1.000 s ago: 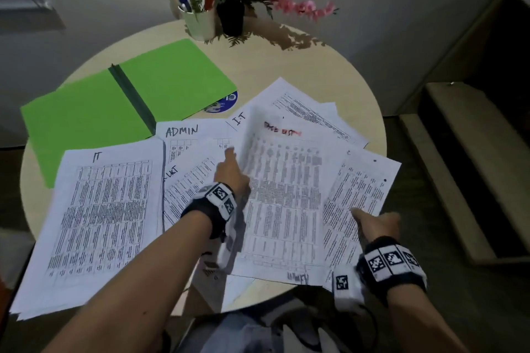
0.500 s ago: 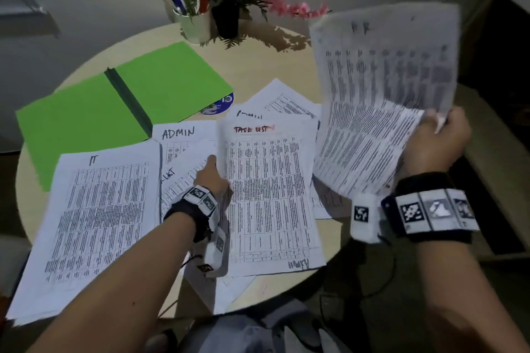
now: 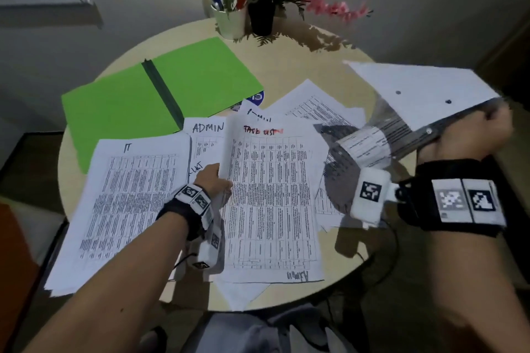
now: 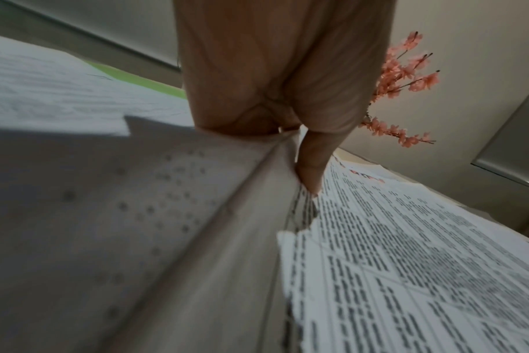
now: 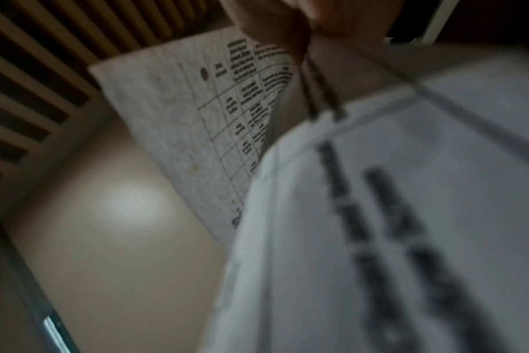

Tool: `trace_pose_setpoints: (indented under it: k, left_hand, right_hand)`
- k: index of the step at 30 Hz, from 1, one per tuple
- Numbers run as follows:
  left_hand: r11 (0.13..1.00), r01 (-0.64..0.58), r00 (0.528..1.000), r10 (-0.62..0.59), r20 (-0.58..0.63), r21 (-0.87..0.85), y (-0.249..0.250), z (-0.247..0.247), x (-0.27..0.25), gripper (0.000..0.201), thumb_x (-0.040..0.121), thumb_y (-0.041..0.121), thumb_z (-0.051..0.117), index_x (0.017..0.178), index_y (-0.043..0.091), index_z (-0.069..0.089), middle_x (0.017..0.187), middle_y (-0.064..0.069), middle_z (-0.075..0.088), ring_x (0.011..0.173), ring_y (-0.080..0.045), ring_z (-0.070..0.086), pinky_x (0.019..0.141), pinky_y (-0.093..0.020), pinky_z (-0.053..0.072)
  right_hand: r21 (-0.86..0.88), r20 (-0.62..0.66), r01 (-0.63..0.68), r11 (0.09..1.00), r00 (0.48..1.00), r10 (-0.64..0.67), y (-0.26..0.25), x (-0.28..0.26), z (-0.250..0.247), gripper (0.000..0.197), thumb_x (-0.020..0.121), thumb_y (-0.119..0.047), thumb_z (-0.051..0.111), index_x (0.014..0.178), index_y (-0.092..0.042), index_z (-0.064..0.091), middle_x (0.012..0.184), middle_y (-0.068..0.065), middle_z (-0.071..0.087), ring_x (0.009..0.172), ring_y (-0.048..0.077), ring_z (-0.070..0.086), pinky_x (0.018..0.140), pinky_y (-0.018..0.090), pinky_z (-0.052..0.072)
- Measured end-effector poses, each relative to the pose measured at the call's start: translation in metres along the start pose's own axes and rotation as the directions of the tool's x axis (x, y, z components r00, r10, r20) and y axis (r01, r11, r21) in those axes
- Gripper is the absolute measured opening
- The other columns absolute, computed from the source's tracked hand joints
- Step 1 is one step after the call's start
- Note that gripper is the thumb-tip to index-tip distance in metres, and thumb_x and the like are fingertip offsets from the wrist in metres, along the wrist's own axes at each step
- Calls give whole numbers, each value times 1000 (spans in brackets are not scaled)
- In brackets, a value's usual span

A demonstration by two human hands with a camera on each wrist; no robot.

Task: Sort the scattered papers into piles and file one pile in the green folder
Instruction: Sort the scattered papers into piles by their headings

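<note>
Round table (image 3: 338,66), pen cup (image 3: 229,21), flowerpot (image 3: 261,20)

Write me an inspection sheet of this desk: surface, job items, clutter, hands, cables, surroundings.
Surface: round pale wooden table, mostly covered by papers.
Job's things: green folder lies open at the back left; IT pile at the left; ADMIN sheet behind the left hand; TASK LIST sheet in the middle; lifted sheets are off the table at the right.
Clutter: pen cup, dark pot of pink flowers, blue-and-white disc partly under the folder.
Hands: left hand pinches the TASK LIST sheet's left edge; right hand grips the lifted sheets.
Cables: thin black wrist cable.
Surroundings: grey walls, wooden steps at the right.
</note>
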State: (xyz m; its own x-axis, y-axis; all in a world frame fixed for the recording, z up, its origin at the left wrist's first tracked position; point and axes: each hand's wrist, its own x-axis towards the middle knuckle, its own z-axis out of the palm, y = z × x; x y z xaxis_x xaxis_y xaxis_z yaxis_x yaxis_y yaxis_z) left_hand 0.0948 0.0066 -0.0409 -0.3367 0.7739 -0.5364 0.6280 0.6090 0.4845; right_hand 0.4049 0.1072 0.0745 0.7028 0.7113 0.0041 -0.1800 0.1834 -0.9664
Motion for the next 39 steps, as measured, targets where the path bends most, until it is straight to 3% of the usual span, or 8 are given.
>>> trace_pose_setpoints:
  k: [4,10,14,18,21,26,31,39]
  left_hand:
    - [984,27,999,-18,47,-177,-2,-3,2,32,91,9,55,119,-5,54,103,-26,63,97,-38,60,85,-41,47]
    - [898,135,989,-96,112,-419,1,-4,0,17,97,15,41,86,5,50,68,-13,47,56,-19,43,57,-28,36]
    - [938,97,992,-63,112,-331,8,-7,-2,56,102,31,23,87,-8,61,82,-32,63,77,-37,62,83,-46,48]
    - [884,140,966,-22,258,-447,9,4,-3,54,75,74,44,69,23,59,63,6,59,66,-15,52,65,-28,45]
    - [955,-46,983,95,155,-292,16,7,-5,14,91,22,55,83,11,51,74,-5,53,72,-21,52,58,-26,41]
    - [861,-273,961,261,-86,-429,42,-34,-28,9,92,12,54,85,7,52,64,3,46,60,-14,46,55,-23,39]
    - [667,-505,862,357,-360,-548,65,-93,-47,21,82,13,67,65,22,59,70,-2,61,70,-18,60,76,-33,50]
    - [277,-753,656,385,-649,-597,79,-135,-60,28,67,10,72,81,34,74,73,28,73,75,12,66,79,-11,53]
  right_hand:
    - [67,41,-109,992,993,106,5,-11,7,18,80,-6,46,88,-5,62,94,12,61,81,22,58,70,24,53]
    - [-606,217,-161,779,909,357,93,-51,-16,39,91,-4,45,56,-18,35,64,-7,32,59,6,31,67,21,32]
    - [-757,314,-73,649,831,460,123,-79,-28,20,96,-9,43,84,-3,58,76,6,48,82,16,44,68,28,41]
    - [-822,266,-98,561,805,530,136,-102,-18,12,96,-10,44,98,-7,56,96,17,57,89,21,49,75,27,39]
    - [-836,239,-113,537,806,542,133,-111,-8,36,96,-8,44,131,-1,46,134,18,50,115,31,51,95,35,41]
    - [-698,251,-253,670,790,560,115,-95,5,41,85,-4,56,123,-9,40,130,14,47,112,28,53,95,36,45]
    - [-353,558,-162,921,754,347,33,-96,54,36,85,11,39,69,-21,43,66,-5,46,46,-4,45,50,17,38]
    - [65,623,72,995,776,-96,-32,-112,79,63,71,-2,39,134,-6,34,125,-1,47,111,-2,47,92,3,37]
